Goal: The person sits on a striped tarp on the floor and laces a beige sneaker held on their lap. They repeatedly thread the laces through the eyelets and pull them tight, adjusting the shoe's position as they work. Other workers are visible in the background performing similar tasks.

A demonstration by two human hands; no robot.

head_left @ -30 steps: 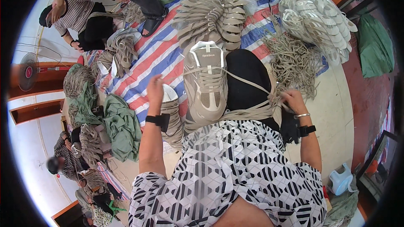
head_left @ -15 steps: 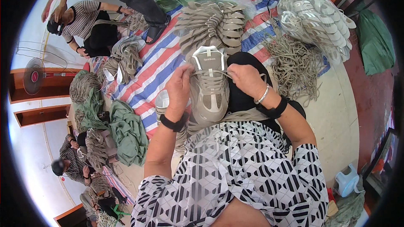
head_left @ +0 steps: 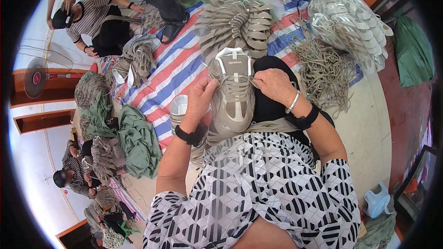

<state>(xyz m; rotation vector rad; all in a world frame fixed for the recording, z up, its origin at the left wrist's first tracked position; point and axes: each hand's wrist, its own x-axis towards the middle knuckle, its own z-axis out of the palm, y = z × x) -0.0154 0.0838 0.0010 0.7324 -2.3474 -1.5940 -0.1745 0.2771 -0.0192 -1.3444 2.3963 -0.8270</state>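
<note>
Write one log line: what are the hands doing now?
left hand: steadies beige lace-up sneaker | right hand: at its laces | beside: pile of beige laces

Informal footwear assembly workshop: floor-level workstations on a striped tarpaulin (head_left: 170,71), stacked shoe uppers (head_left: 237,23), bundled laces (head_left: 323,71), seated co-workers (head_left: 94,18), pedestal fan (head_left: 36,77).

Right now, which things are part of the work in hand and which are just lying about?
In hand:
- grey shoe, on the lap
- its lace
- left hand, at the shoe's side
- right hand, at the lace

Lying about:
- pile of loose laces
- stacked shoe parts
- green cloth
- striped mat
- fan
</note>
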